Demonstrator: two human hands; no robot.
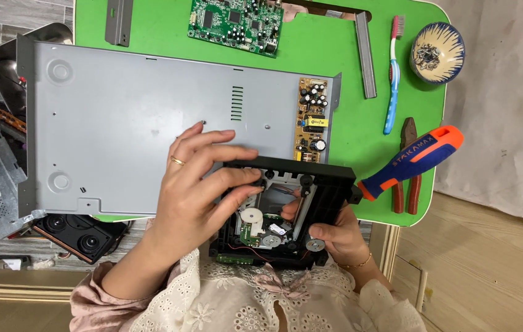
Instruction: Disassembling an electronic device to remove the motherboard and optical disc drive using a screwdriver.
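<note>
The person holds a black plastic disc-drive mechanism (283, 212), its underside of white gears, small motors and thin wires turned up, near the body at the near edge of the green table (329, 55). The right hand (335, 237) closes around its near right corner from below, steadying the frame so the workings stay exposed. The left hand (203, 184) lies over its left side, thumb and fingertips pinched narrowly at a small part near the far rail. An orange-and-blue-handled screwdriver (412, 161) juts up from the right, seemingly tucked in the right hand's grip. Behind lies a grey sheet-metal chassis (132, 123) with a yellowish power board (312, 120); farther off, a green circuit board (237, 23), a blue toothbrush (392, 77), red-handled pliers (407, 169) and a patterned bowl (437, 52).
</note>
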